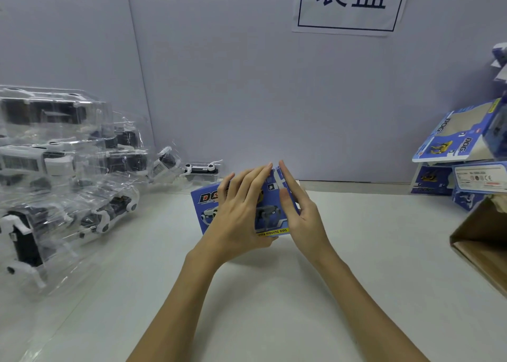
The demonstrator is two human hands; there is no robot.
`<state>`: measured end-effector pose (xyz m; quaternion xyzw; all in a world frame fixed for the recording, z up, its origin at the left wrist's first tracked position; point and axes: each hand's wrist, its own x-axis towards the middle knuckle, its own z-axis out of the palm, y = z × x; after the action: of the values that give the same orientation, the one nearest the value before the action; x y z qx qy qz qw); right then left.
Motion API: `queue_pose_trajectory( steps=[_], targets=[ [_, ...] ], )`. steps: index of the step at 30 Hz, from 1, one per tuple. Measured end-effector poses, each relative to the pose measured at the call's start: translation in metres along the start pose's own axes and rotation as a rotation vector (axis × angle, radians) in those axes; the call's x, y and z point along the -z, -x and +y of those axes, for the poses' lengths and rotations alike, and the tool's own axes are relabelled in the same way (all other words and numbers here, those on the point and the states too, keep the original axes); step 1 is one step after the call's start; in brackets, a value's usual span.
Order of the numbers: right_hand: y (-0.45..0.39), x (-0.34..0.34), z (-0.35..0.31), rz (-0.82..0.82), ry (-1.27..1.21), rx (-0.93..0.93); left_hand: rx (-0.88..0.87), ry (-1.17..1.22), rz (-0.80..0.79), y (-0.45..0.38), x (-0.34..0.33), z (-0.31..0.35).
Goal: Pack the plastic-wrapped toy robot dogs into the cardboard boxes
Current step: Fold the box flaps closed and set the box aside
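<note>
Toy robot dogs (60,169) in clear plastic wrap lie in a heap on the left part of the white table (274,293), some stacked on top of others against the grey back wall (219,87). One more wrapped dog (201,168) lies apart from the heap, at the back edge of the table, just behind the hands.

In the head view, which is the only view, a blue cardboard box (244,208) stands in the middle of the table. Its front face shows the printed word "DOG", a picture of a robot dog and a yellow strip with text at the bottom. The left hand (241,213) lies flat over the front and top of this box, with the fingers straight and spread, and the thumb is under the lower edge near the yellow strip. The right hand (299,210) presses against the right end of the box with straight fingers that point up and away; the thumb touches the front face. Neither hand curls around the box. I cannot tell if a dog is inside the box.

At the right side more blue boxes (455,153) are piled near the wall, some with an open window part and tilted. Nearer to the camera on the right, the corner of a brown carton (482,249) comes into the picture. A white paper sign (351,5) with large dark characters hangs on the wall above.
</note>
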<state>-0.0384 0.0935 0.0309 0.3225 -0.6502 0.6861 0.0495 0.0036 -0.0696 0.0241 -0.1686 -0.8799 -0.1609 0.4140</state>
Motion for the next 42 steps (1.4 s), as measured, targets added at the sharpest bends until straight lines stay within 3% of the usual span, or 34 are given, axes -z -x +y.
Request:
queue_pose_trajectory(
  steps=[20,29,37,42],
  targets=[
    [0.002,0.005,-0.001,0.080,-0.021,0.011,-0.012,-0.028,-0.007,-0.001,-0.003,0.011],
    [0.000,0.006,-0.002,-0.126,0.037,-0.025,-0.007,-0.064,0.040,0.000,-0.002,0.011],
    [-0.002,0.004,-0.003,-0.110,0.163,0.003,-0.052,-0.040,-0.004,-0.003,0.016,0.005],
    [0.004,0.006,-0.006,-0.127,0.203,0.132,0.043,0.084,0.028,-0.002,0.033,-0.006]
  ],
)
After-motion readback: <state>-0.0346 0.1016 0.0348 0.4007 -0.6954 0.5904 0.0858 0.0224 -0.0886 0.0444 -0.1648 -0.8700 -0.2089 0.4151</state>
